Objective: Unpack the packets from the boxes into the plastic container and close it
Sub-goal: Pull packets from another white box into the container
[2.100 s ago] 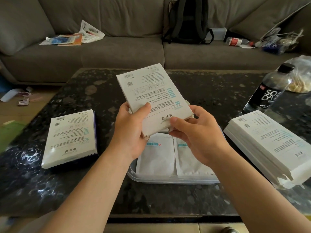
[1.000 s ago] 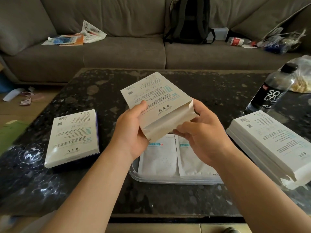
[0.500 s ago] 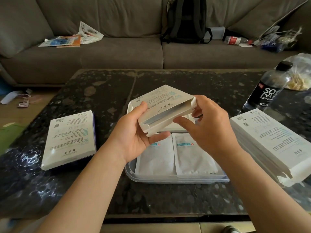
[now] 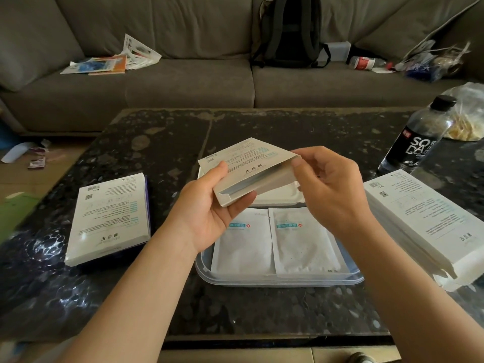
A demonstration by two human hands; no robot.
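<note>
With the left hand [image 4: 209,218] gripping the opened box [image 4: 251,163] and the right hand [image 4: 332,189] pinching its far corner, a steep tilt may empty it beside the plastic container [image 4: 282,282], onto the counter [image 4: 157,142].

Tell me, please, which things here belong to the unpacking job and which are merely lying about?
Part of the job:
- opened box, held by the left hand and the right hand
- plastic container with two packets in it
- box on the left
- stack of boxes on the right

Lying about:
- soda bottle
- plastic bag
- backpack
- papers on the sofa
</note>
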